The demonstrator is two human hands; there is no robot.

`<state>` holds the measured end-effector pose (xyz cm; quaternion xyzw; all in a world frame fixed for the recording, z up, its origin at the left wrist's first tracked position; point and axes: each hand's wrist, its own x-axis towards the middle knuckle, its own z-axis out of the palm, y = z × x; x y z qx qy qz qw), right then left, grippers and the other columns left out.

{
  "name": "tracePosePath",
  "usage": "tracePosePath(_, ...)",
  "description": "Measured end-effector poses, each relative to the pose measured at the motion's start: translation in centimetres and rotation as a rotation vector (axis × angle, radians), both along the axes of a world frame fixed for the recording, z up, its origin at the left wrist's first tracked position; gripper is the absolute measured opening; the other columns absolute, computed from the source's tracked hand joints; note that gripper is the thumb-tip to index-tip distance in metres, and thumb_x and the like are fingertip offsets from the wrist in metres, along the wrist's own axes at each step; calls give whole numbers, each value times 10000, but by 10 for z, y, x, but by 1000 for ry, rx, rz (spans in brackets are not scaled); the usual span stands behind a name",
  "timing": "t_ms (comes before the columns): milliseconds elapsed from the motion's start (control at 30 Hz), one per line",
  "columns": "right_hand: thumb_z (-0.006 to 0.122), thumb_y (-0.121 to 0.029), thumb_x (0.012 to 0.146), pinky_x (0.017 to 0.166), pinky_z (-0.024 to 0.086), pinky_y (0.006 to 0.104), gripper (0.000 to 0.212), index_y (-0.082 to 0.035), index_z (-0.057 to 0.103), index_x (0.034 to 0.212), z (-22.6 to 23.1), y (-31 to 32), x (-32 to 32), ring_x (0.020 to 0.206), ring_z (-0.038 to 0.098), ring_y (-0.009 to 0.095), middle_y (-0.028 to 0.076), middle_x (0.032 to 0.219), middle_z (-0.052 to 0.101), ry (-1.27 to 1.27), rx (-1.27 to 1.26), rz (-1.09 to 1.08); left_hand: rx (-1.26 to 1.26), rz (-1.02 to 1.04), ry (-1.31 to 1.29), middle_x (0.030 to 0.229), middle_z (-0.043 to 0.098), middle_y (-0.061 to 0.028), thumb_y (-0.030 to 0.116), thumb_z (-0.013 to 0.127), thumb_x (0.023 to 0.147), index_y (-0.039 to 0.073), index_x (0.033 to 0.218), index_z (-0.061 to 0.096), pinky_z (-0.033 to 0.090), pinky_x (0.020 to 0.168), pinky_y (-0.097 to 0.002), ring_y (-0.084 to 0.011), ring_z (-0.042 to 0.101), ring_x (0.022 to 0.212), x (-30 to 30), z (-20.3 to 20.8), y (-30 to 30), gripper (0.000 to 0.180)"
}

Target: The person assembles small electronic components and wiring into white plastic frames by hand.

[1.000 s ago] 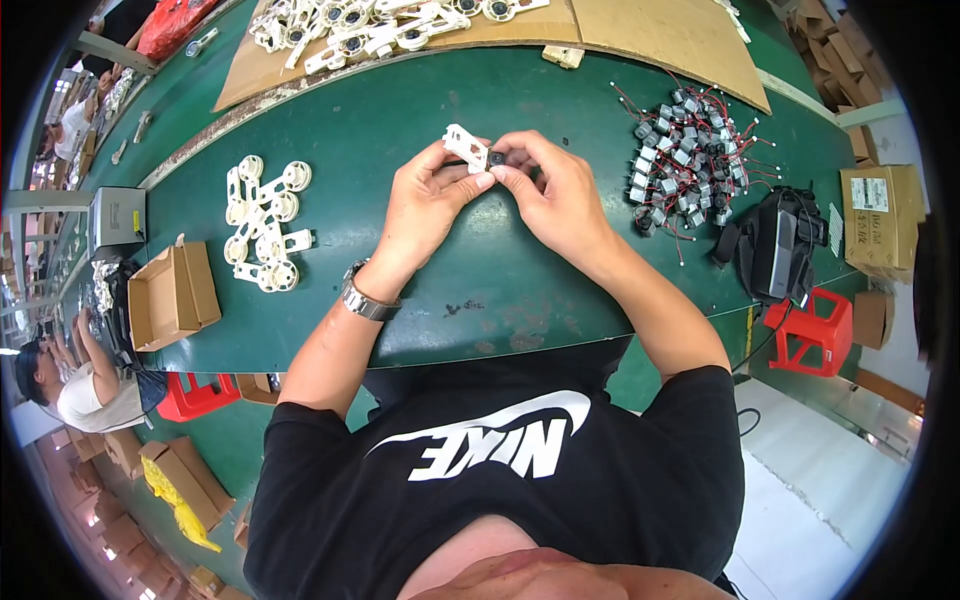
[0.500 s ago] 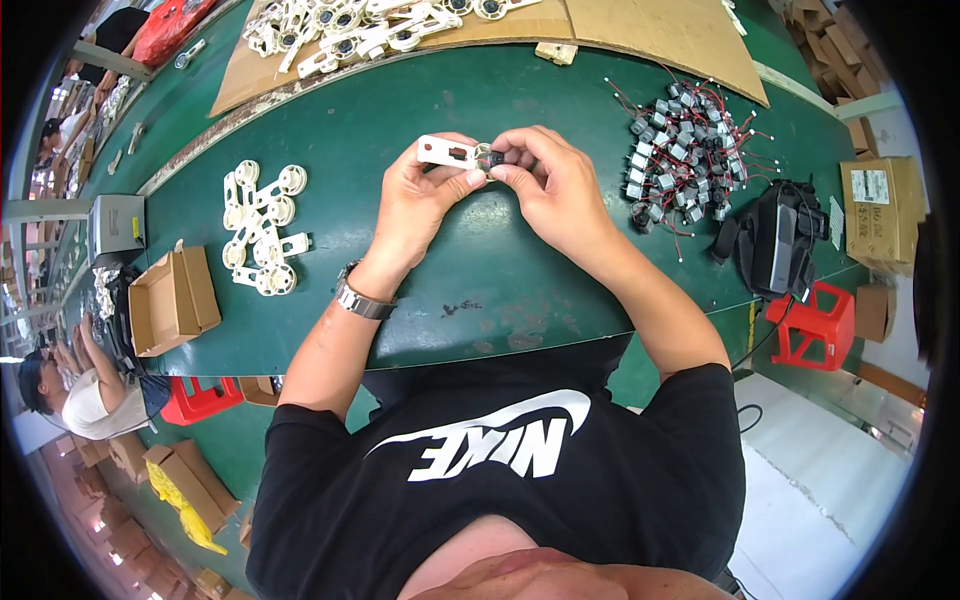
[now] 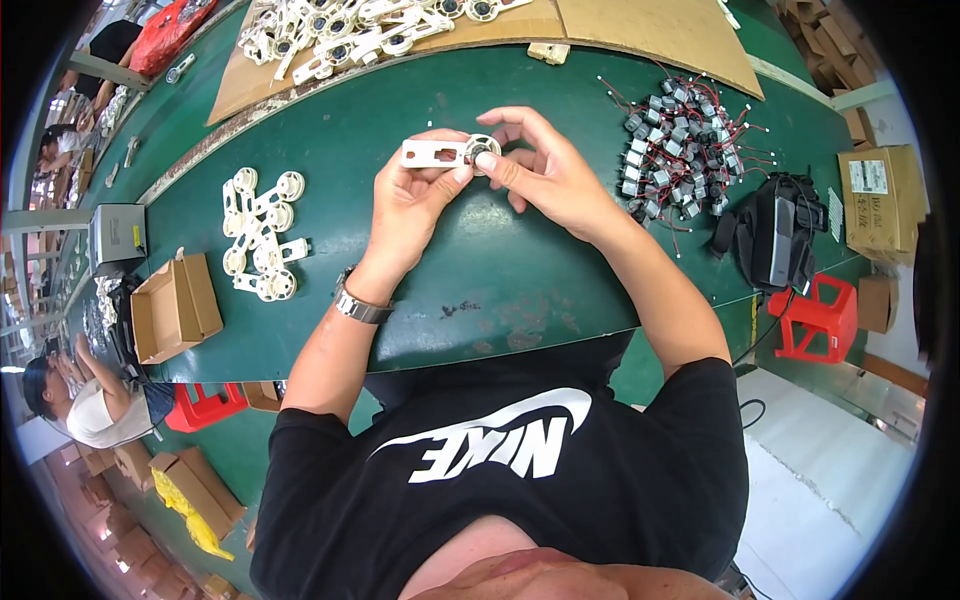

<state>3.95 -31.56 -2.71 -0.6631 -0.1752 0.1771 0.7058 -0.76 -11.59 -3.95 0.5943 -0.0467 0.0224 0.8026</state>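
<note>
- At far left, a co-worker in a pale top (image 3: 102, 405) sits beside a red plastic stool (image 3: 203, 408), and a grey metal box (image 3: 118, 232) stands at the bench's edge.
- An open brown cardboard box (image 3: 200, 293) sits near that edge; a careless elbow could tip it off.
- A loose cluster of white plastic arms with round ring ends (image 3: 268, 257) lies on the scuffed, dark-green tabletop (image 3: 480, 270); a sweep of the forearm could scatter it.
- Beyond, a heap of similar white parts (image 3: 350, 22) covers much of a flat brown cardboard sheet (image 3: 660, 45).
- The left hand (image 3: 408, 210), a steel-banded watch (image 3: 362, 300) at its wrist, pinches a flat white plastic part with a slotted body (image 3: 430, 154) between thumb and fingers, above the tabletop.
- The right hand (image 3: 548, 182) presses its thumb on the part's dark-centred ring end, index finger spread; whether other fingers grip from behind cannot be told. Off-centre thumb pressure could twist the part out of the pinch.
- At right, small silver-grey motors with red wires (image 3: 682, 150) lie in a pile; tangled leads could snag.
- A black strapped bag (image 3: 785, 240), another red stool (image 3: 818, 318) and a brown cardboard carton (image 3: 880, 215) complete the right side.
</note>
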Motion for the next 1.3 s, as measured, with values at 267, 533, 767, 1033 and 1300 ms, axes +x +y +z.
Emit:
tracePosePath(267,695,-136,1035,654,574,257,350,-22,646,1363,-6,1,0,794,676,117,64,1015,718,62,98,88,124,89,-129,1177,656,-63,-1,725,986,12,1346,579,566,970,-300,-143,654,1096,-2,10,-7,388)
tracePosePath(533,715,-143,1022,555,497,231,244,-22,727,1233,-5,-1,-1,679,631,79,38,897,728,9,-20,-37,83,37,-110,1124,736,-144,59,695,1026,-21,1244,579,611,903,-349,-203,727,985,-5,2,-4,260)
tracePosePath(767,633,-246,1082,578,500,228,325,-29,668,1322,-5,0,5,714,626,89,34,878,686,107,-18,80,19,97,-76,1118,737,-134,39,692,1025,-27,1222,593,612,872,-310,-172,719,1007,1,0,4,230)
tracePosePath(1033,648,-196,1046,556,463,214,243,-67,701,1245,-5,-1,4,772,622,61,-11,904,687,43,4,63,55,107,-83,1117,753,-144,49,698,1023,-25,1237,594,592,903,-317,-179,724,979,-3,4,2,248)
tracePosePath(1300,653,-179,1055,623,468,216,232,-37,696,1234,-28,1,9,745,587,52,-5,913,683,-161,-31,4,156,101,-215,1139,733,-108,2,706,1004,-38,1246,592,576,935,-289,-151,711,1074,-8,-1,-4,270)
